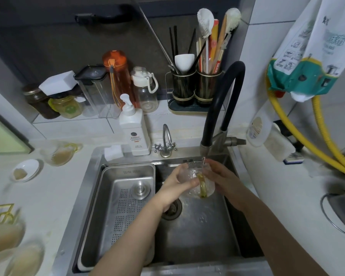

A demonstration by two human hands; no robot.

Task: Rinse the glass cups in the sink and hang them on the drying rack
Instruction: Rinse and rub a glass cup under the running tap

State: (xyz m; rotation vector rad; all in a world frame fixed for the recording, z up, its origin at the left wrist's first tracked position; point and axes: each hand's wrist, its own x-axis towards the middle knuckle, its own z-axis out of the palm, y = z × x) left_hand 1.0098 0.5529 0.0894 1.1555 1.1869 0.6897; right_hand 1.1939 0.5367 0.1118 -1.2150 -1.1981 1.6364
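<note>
A clear glass cup (191, 176) with a yellow-green handle is held over the steel sink (197, 226), under water running from the black faucet (223, 100). My left hand (175, 182) grips the cup's left side, thumb across its front. My right hand (217, 174) holds its right side, fingers at the rim. Another glass cup (60, 153) with a yellow handle lies on the counter at left. At the lower left edge stands a gold wire drying rack (0, 214) with several glass cups (14, 250) on it, blurred.
A steel drain basket (124, 200) fills the sink's left half. A soap pump bottle (133, 128), a small tap (165, 142) and a white sponge (114, 152) stand behind the sink. A small white dish (25, 170) sits left. Bottles, jars and a utensil holder (195, 88) line the back ledge.
</note>
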